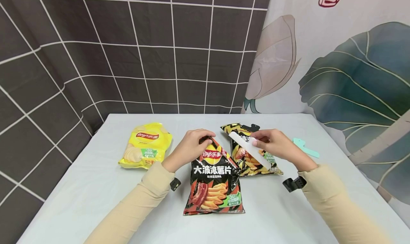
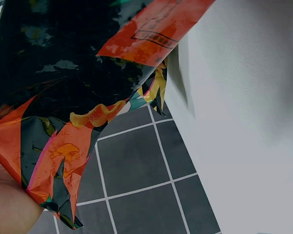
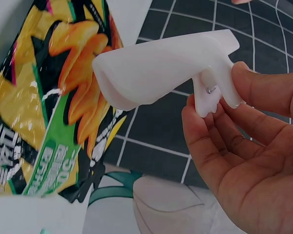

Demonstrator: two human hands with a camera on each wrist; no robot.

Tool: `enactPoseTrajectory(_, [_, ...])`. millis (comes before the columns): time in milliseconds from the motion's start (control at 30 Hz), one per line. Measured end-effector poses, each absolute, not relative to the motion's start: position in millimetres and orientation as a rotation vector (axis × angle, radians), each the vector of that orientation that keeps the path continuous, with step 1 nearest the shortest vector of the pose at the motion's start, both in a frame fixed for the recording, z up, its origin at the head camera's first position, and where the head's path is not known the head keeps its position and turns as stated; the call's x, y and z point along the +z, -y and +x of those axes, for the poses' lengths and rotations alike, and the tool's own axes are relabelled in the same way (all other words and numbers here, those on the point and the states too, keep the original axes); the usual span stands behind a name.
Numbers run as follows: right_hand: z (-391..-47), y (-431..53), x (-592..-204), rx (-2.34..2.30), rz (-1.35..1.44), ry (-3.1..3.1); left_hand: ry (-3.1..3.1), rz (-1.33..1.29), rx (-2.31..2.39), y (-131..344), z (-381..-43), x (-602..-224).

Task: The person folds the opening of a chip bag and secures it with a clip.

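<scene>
My left hand (image 1: 189,148) grips the top corner of a black and red bag of Lay's chips (image 1: 213,187), which leans upright on the white table. The bag's top looks folded over at the right. In the left wrist view the same bag (image 2: 63,83) fills the upper left, and only part of the hand (image 2: 12,207) shows. Between thumb and fingers, my right hand (image 1: 278,144) pinches a long white bag clip (image 1: 250,150) by its handles. A small metal spring shows inside the clip (image 3: 156,70) in the right wrist view.
Behind the white clip lies a black and yellow chip bag (image 1: 246,169), with a black clip (image 1: 251,128) at its top. A yellow Lay's bag (image 1: 145,146) rests at the left. To the right lies a teal clip (image 1: 305,148). The white table (image 1: 96,197) meets a dark gridded backdrop (image 1: 153,58).
</scene>
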State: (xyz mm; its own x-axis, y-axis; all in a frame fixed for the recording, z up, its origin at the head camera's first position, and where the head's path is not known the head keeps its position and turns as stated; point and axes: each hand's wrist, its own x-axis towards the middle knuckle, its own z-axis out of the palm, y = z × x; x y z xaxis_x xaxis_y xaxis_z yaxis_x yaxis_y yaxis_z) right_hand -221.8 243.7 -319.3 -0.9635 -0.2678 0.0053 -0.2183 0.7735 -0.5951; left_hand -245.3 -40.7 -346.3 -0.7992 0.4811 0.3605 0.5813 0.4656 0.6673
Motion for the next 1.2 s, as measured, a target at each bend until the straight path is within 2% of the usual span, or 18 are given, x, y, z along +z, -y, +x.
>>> enactPoseTrajectory(367, [-225.4,-232.0,-326.3,-1.048,-0.487,-2.828,2.590,-0.941,-1.248,40.4,-245.4,-346.6])
enactPoseTrajectory(1200, [-223.5,-210.2,-330.6,-1.266,-0.438,-2.715,2.580,-0.914,-1.234,41.4,-244.8,-346.3])
